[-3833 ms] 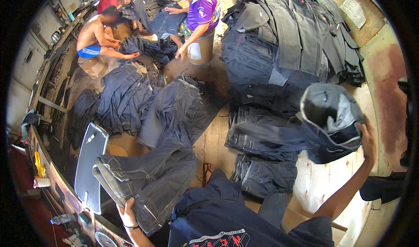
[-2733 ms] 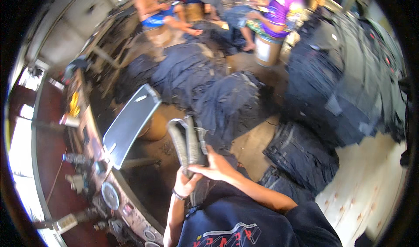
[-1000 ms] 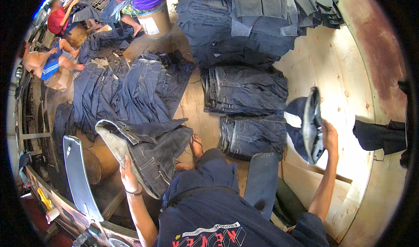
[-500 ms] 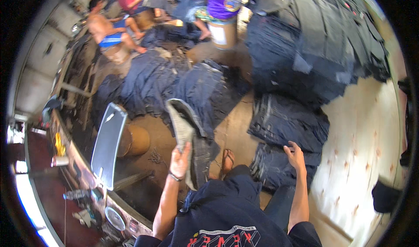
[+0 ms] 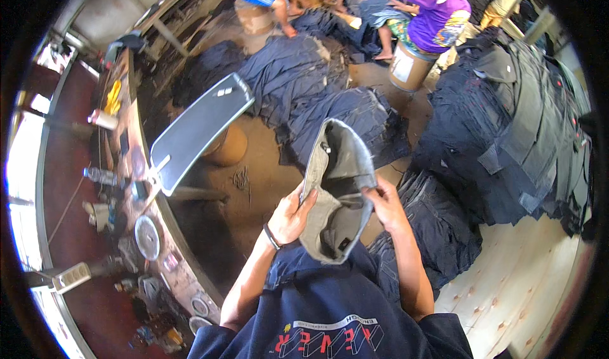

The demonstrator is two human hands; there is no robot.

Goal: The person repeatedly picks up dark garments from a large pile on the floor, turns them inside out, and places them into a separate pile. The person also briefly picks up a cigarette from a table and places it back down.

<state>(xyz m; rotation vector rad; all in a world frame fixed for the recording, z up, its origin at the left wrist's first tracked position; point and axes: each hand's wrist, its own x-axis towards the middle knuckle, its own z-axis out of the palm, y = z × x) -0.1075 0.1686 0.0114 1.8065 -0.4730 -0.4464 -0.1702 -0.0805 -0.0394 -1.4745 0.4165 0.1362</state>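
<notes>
A pair of grey trousers (image 5: 349,153), waist opened wide with its pale inside showing, hangs in front of my chest. My left hand (image 5: 288,216) grips the left side of the waist, thumb on the inner face. On the opposite edge, my right hand (image 5: 386,208) pinches the waistband between thumb and fingers. Below and right of that hand lies a stack of folded dark jeans (image 5: 444,226). The trouser legs are hidden under the waist opening.
A narrow dark padded board (image 5: 203,130) stands to my left, beside a cluttered workbench (image 5: 174,257). Dark denim heaps (image 5: 298,86) cover the floor ahead; a tall garment pile (image 5: 507,124) rises at right. A co-worker in purple (image 5: 431,19) sits on a drum (image 5: 409,67).
My right hand has come from over the jeans stack and taken hold of the waistband. The trousers moved right and their waist spread open. The head view has turned left.
</notes>
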